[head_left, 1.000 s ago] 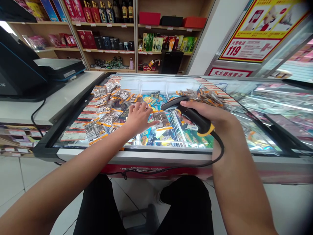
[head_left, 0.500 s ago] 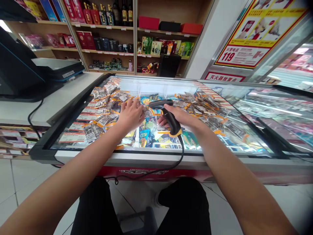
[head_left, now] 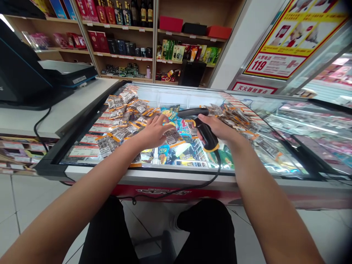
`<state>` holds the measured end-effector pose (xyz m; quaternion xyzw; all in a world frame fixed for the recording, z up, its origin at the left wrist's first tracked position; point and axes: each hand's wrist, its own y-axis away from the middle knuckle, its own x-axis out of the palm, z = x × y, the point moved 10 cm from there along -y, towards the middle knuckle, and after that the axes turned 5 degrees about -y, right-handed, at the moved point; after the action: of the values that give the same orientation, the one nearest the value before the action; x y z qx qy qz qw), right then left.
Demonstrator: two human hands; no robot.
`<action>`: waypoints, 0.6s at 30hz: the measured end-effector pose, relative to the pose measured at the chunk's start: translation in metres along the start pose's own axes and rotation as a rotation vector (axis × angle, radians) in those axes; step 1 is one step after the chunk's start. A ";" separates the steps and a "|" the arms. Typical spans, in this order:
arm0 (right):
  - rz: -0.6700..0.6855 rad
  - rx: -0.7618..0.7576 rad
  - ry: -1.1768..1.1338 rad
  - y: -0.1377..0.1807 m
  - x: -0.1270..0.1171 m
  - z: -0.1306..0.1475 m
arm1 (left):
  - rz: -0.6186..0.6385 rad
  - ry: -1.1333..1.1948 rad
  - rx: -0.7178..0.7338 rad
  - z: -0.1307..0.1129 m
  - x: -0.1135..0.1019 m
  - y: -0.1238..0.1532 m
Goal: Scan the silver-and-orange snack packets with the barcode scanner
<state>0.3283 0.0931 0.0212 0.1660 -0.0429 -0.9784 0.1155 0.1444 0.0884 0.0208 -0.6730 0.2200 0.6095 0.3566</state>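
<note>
My right hand [head_left: 216,128] is wrapped round the grip of a black and yellow barcode scanner [head_left: 207,134], its head angled to the left over the glass top. From the grip a black cable loops down in front of the freezer. My left hand [head_left: 155,134] is half curled at the pile's right edge, with its thumb over a small clear snack packet [head_left: 173,137] with orange edges; its fingers partly hide the grip. Another orange-edged packet [head_left: 192,129] shows beneath the scanner. Many similar packets [head_left: 121,132] lie heaped to the left, and a second pile [head_left: 236,115] sits to the right.
The glass-topped chest freezer [head_left: 165,174] holds colourful bagged goods under the glass. Price labels [head_left: 85,151] line its left side. A counter [head_left: 82,97] with a black machine [head_left: 22,69] stands at left. Shelves [head_left: 123,27] of bottles and boxes rise behind.
The scanner and my right hand have moved right and slightly nearer. My left hand has shifted right and down from the left pile, and a packet now shows by its thumb.
</note>
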 end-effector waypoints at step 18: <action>0.141 0.160 -0.066 0.012 0.013 -0.009 | -0.052 0.073 0.036 -0.001 -0.017 0.003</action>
<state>0.3223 0.0777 0.0100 0.1390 -0.1360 -0.9662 0.1689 0.1406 0.0834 0.0367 -0.6938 0.2263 0.5707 0.3764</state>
